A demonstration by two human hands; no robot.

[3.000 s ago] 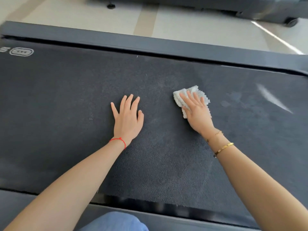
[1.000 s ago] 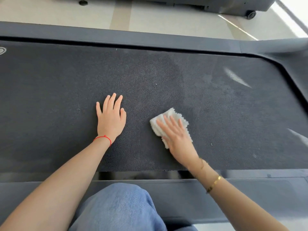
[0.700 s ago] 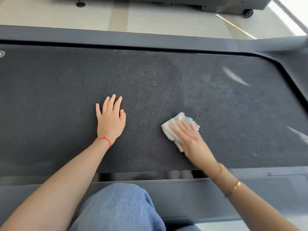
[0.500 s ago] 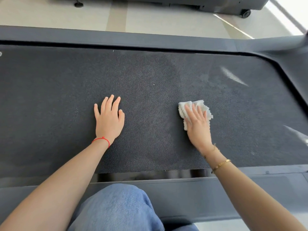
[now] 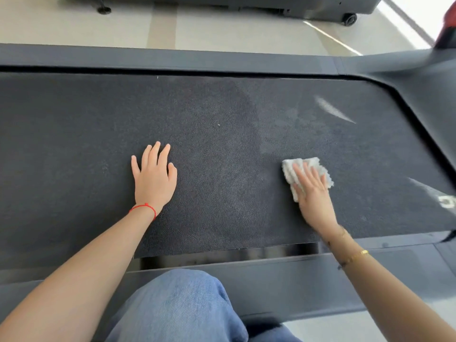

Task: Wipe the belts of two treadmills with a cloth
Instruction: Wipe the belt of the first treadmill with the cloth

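A dark, rough treadmill belt point(image 5: 222, 149) runs left to right across the view. My left hand point(image 5: 154, 178) lies flat on it with fingers spread, a red string at the wrist, holding nothing. My right hand point(image 5: 312, 193) presses flat on a folded white cloth point(image 5: 318, 166) on the belt's right part. The cloth's far edge and left side show past my fingers. Pale streaks point(image 5: 330, 109) mark the belt beyond the cloth.
Grey side rails border the belt on the far side point(image 5: 172, 58) and near side point(image 5: 283, 280). The belt ends at a curved frame point(image 5: 424, 95) on the right. A second machine's base with a wheel point(image 5: 349, 19) stands across the pale floor. My denim-clad knee point(image 5: 182, 307) is below.
My right hand has slid the cloth to the right across the belt, after sweeping near then far. The left hand has stayed planted. The view has shifted slightly right.
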